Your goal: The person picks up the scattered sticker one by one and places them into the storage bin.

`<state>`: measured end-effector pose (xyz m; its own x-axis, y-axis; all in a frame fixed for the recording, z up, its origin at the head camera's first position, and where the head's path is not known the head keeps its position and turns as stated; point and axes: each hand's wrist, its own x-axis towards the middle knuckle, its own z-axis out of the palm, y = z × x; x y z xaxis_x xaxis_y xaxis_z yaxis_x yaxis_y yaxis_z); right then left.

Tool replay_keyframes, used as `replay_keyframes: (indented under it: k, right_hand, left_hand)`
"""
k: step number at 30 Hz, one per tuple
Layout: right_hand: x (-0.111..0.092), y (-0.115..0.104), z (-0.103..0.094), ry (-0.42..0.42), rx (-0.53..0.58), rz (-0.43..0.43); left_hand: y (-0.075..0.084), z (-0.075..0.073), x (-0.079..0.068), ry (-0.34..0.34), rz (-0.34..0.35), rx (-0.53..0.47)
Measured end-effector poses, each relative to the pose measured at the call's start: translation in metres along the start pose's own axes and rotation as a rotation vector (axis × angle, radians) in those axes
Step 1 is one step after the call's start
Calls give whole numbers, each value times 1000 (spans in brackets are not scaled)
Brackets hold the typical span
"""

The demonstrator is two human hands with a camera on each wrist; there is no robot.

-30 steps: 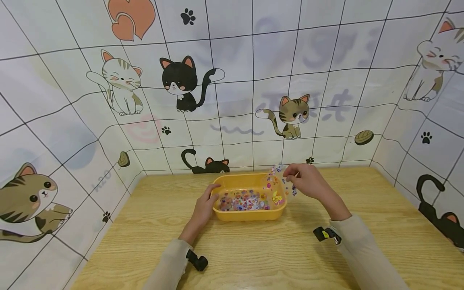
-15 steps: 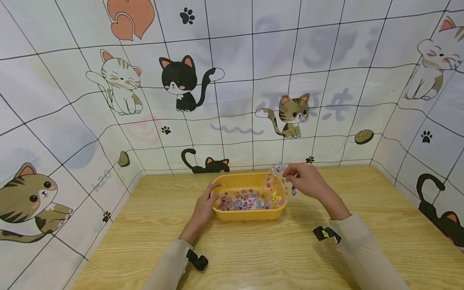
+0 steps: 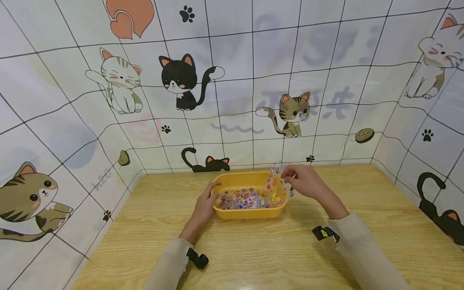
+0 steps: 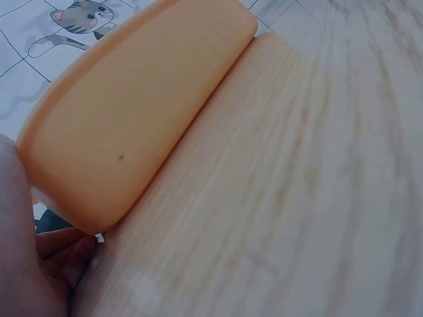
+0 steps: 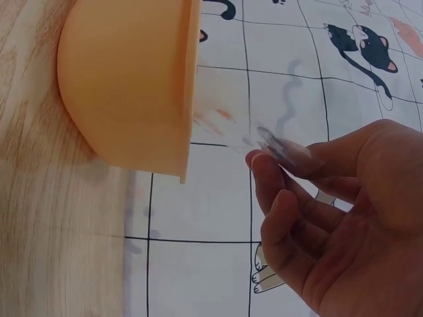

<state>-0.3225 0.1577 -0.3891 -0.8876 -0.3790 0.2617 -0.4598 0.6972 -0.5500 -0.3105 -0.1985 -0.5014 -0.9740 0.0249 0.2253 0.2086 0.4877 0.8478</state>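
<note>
A yellow plastic basin stands on the table in the head view, with colourful stickers on clear film inside it. My left hand grips the basin's left end, fingers at its rim; the left wrist view shows this hand at the basin's lower corner. Over the right end, my right hand pinches a clear sticker sheet between thumb and fingertips. The sheet slants down into the basin. In the right wrist view the pinched film looks blurred and see-through.
The wood-grain table runs back to a white cloth wall printed with cats and grid lines. Similar walls rise at left and right. Black straps with small mounts sit on both sleeves.
My right hand and the sticker sheet have shifted very slightly left, toward the basin. The left hand keeps its hold on the basin's end.
</note>
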Motion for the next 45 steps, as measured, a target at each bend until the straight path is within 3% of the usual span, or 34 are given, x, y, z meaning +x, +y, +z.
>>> replay_keyframes:
  k: [45]
  right_hand:
    - [-1, 4, 8, -35, -1, -51]
  left_hand:
    - [1, -1, -2, -6, -12, -31]
